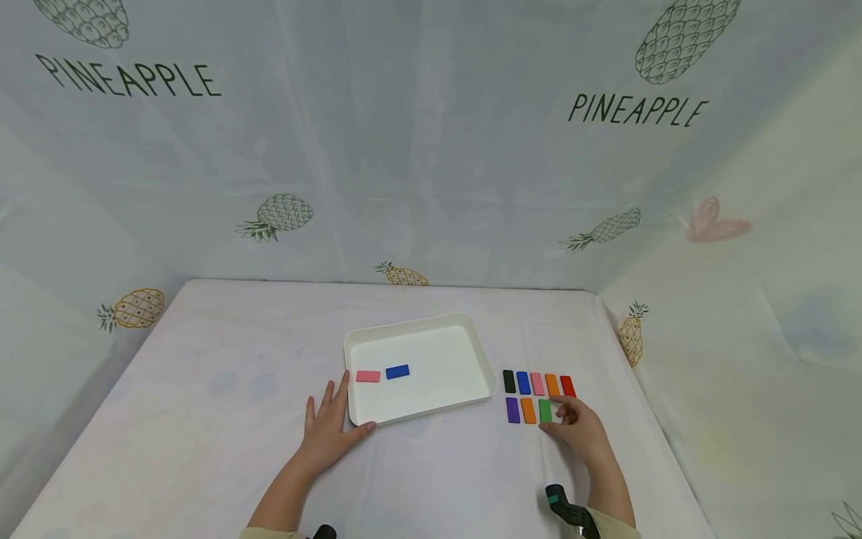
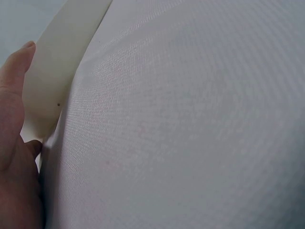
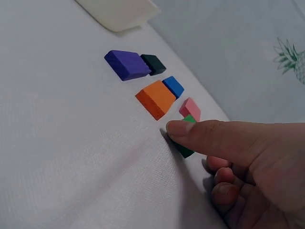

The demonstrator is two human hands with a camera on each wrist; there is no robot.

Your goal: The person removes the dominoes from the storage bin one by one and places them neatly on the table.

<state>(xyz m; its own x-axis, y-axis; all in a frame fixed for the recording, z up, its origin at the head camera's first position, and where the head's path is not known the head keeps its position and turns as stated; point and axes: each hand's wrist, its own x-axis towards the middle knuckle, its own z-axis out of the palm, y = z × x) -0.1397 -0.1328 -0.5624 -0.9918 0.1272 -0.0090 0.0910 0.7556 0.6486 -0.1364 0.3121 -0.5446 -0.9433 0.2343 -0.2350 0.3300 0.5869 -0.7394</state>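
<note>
A white tray [image 1: 438,400] lies on the table, with a pink block [image 1: 367,376] and a blue block [image 1: 397,371] in its left half. My left hand [image 1: 328,436] rests at the tray's near left corner, fingers spread and thumb along the front edge. In the left wrist view that hand [image 2: 12,109] touches the tray's outer wall [image 2: 52,67]. To the right, my right hand [image 1: 579,429] pinches a green block [image 1: 545,410] by its ends between thumb and forefinger. The right wrist view shows the thumb across the green block [image 3: 185,149], hiding part of it; other fingers are curled.
Beside the green block lie an orange block [image 1: 528,410] and a purple block [image 1: 512,410]. Behind them runs a row with black [image 1: 509,381], blue [image 1: 523,382], pink [image 1: 536,383], orange [image 1: 552,384] and red [image 1: 568,385] blocks. Pineapple-printed cloth [image 1: 431,150] hangs around the table.
</note>
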